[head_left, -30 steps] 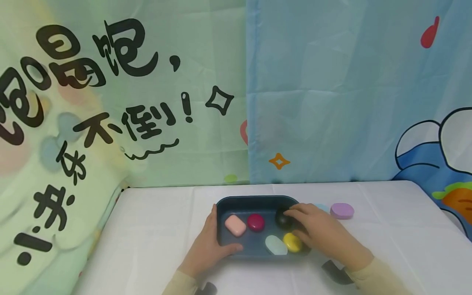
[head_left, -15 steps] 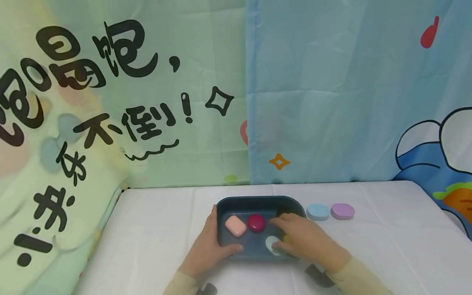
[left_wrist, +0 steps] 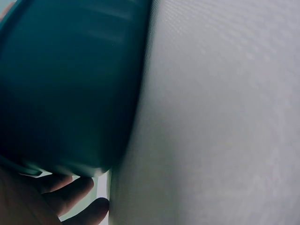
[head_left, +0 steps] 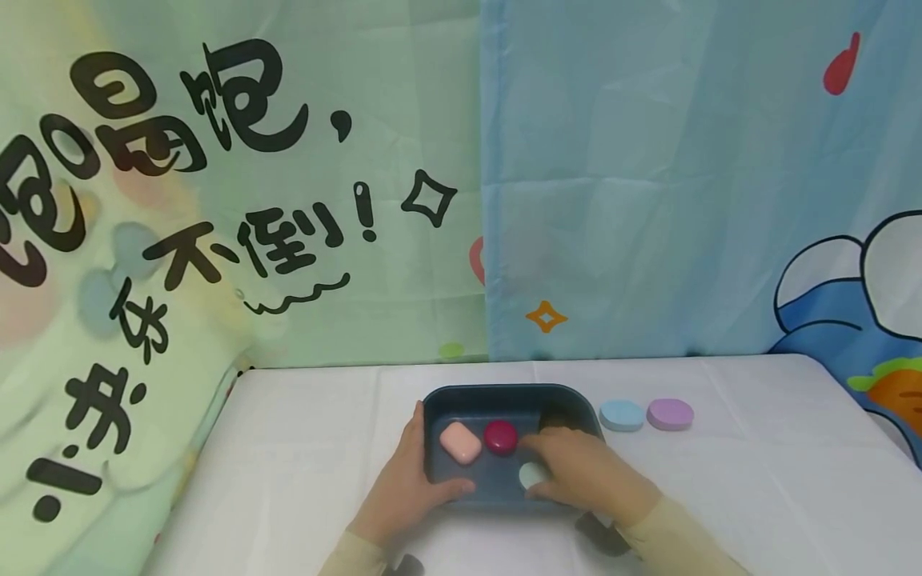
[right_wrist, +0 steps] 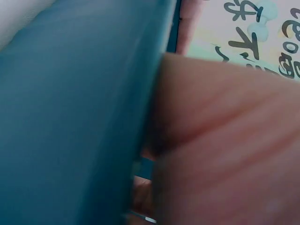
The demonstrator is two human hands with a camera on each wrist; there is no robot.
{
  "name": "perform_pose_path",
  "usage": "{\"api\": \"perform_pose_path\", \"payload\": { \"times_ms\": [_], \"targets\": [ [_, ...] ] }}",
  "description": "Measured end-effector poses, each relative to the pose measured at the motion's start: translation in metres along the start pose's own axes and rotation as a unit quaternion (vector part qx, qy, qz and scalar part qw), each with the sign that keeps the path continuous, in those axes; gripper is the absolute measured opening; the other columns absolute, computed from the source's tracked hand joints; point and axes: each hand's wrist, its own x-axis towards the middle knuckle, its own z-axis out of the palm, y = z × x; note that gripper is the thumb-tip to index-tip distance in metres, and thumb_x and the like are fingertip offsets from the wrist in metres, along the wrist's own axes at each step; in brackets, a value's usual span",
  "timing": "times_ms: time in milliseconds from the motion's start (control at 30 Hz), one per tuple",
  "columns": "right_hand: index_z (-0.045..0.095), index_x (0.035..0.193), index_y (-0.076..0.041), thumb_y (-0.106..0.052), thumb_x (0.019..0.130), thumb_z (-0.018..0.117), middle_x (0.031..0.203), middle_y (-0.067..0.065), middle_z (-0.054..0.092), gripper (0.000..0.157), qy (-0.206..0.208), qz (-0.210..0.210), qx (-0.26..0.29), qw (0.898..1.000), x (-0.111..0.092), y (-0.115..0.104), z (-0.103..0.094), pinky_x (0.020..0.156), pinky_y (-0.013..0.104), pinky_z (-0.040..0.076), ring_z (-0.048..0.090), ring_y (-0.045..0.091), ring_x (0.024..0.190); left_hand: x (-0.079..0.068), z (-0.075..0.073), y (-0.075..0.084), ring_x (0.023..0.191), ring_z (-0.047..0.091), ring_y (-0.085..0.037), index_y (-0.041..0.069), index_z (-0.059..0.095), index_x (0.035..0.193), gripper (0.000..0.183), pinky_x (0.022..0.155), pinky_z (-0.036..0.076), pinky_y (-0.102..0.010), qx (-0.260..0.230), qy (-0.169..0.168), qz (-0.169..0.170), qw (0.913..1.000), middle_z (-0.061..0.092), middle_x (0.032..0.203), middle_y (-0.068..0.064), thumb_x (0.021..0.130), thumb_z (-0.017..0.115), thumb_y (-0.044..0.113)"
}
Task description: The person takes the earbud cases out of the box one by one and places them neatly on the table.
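Note:
My left hand (head_left: 403,488) grips the dark blue tray (head_left: 490,490) at its left end, thumb over the front rim and fingers along the outer side. In the left wrist view its fingertips (left_wrist: 75,190) lie against the tray wall. My right hand (head_left: 594,472) reaches down inside the tray's right half, index finger and thumb on either side of a pale mint oval piece (head_left: 531,475). I cannot tell whether it holds anything, as the palm covers that corner. Left of it lie a crimson round piece (head_left: 500,438) and a pink rounded block (head_left: 461,443).
A dark round piece (head_left: 558,418) shows partly behind the right hand in the tray. Outside, to the right, a light blue oval piece (head_left: 623,415) and a purple one (head_left: 671,414) lie on the white tablecloth (head_left: 749,480). A printed curtain (head_left: 634,200) hangs behind.
My right hand has moved left and toward the front within the tray, covering the yellow piece and uncovering the light blue one outside. The left hand and tray stay put.

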Motion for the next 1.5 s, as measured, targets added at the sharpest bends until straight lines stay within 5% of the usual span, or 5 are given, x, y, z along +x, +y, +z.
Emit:
{"api": "perform_pose_path", "payload": {
  "times_ms": [433,967,1500],
  "targets": [
    [0.074,0.103,-0.007,-0.01,0.064,0.092,0.093,0.001,0.071,0.043,-0.025,0.015,0.033,0.999,0.0057,0.0006,0.0019,0.081,0.043,0.054,0.063,0.018,0.084,0.0,0.0007,0.0003,0.149,0.025,-0.03,0.004,0.004,0.161,0.126,0.116,0.03,-0.05,-0.003,-0.004,-0.004,1.0,0.017,0.166,-0.015,0.077,0.082,0.055],
    [0.074,0.102,-0.013,-0.009,0.066,0.087,0.089,-0.005,0.063,0.039,0.001,-0.016,-0.009,1.0,0.0072,0.0004,0.0061,0.072,0.037,0.053,0.059,0.014,0.08,-0.0007,-0.0004,0.002,0.149,0.024,-0.03,0.003,0.004,0.161,0.125,0.117,0.029,-0.05,-0.011,-0.003,0.003,0.9999,0.017,0.166,-0.016,0.077,0.084,0.051],
    [0.073,0.106,-0.011,-0.009,0.068,0.084,0.095,-0.002,0.064,0.039,0.003,0.003,0.011,1.0,0.0066,0.0013,0.0059,0.076,0.039,0.053,0.057,0.018,0.087,-0.0005,-0.0006,0.0012,0.149,0.024,-0.03,0.002,0.004,0.161,0.125,0.117,0.029,-0.05,-0.007,-0.005,-0.002,1.0,0.017,0.166,-0.016,0.078,0.083,0.052]
  ]
}}
